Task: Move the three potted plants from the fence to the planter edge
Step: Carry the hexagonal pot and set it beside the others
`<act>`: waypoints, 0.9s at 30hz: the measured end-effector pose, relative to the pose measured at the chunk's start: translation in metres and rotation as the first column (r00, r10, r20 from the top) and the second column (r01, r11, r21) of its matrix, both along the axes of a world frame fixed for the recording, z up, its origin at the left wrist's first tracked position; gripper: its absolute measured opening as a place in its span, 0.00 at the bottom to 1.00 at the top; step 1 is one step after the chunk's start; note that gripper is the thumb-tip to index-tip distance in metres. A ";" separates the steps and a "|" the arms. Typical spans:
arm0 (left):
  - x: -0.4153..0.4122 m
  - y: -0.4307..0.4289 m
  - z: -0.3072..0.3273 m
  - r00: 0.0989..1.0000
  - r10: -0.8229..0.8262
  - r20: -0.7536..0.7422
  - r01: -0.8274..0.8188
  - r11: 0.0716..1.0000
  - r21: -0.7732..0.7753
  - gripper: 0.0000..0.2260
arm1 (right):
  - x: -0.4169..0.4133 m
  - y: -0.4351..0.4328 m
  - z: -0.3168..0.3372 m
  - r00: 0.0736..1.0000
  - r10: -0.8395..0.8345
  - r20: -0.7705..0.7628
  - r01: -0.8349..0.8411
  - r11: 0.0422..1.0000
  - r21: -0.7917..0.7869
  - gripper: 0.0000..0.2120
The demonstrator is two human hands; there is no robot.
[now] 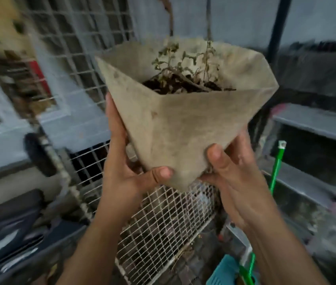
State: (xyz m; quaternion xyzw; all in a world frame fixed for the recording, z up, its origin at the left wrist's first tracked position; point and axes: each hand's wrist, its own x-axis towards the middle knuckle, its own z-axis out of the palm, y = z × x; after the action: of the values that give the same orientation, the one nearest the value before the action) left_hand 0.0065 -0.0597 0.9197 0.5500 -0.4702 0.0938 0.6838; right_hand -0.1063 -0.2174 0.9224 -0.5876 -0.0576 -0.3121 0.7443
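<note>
A dirty beige pot (185, 124), wide at the top and narrowing to its base, is held up in the air at the centre of the view. Dark soil and a thin, half-dried plant (183, 68) fill it. My left hand (128, 167) grips its lower left side, thumb across the front. My right hand (235, 171) cups the lower right side near the base. The white wire-mesh fence (163, 223) stands right behind and below the pot. No other potted plant shows.
A green stick (274, 175) leans at the right, above a teal plastic object (224, 272) at the bottom edge. Grey ledges (315, 124) run along the right. A barred window (76, 48) is at the upper left, dark objects at the lower left. The surroundings are motion-blurred.
</note>
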 end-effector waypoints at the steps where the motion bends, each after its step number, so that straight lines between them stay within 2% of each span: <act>1: -0.011 0.017 0.006 0.998 0.055 0.003 -0.055 0.998 -0.017 0.57 | -0.002 0.013 0.010 1.000 0.022 0.007 -0.022 0.999 -0.041 0.58; 5: -0.045 0.093 0.028 0.970 0.238 -0.039 -0.241 0.967 -0.085 0.53 | 0.003 0.081 0.030 0.991 0.126 0.035 -0.120 0.983 -0.139 0.56; 8: -0.055 0.155 0.035 0.916 0.390 -0.095 -0.398 0.913 -0.091 0.53 | 0.022 0.139 0.034 0.969 0.239 0.055 -0.227 0.959 -0.169 0.52; 12: -0.055 0.247 0.030 0.793 0.585 -0.168 -0.603 0.793 -0.082 0.51 | 0.061 0.228 0.029 0.902 0.428 0.048 -0.408 0.885 -0.222 0.49; 18: -0.039 0.390 0.017 0.576 0.803 -0.151 -0.812 0.583 0.003 0.50 | 0.126 0.380 0.003 0.753 0.657 -0.019 -0.653 0.745 -0.135 0.49; 27: 0.005 0.554 -0.008 0.274 0.942 -0.195 -0.954 0.291 0.066 0.53 | 0.220 0.567 -0.029 0.524 0.850 -0.049 -0.844 0.510 -0.167 0.45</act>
State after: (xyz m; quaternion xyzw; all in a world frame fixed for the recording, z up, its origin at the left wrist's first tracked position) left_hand 0.0116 0.4939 0.9116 0.7055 0.0223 0.4423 0.5534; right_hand 0.1132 0.3499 0.8936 -0.5394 -0.3776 0.0850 0.7478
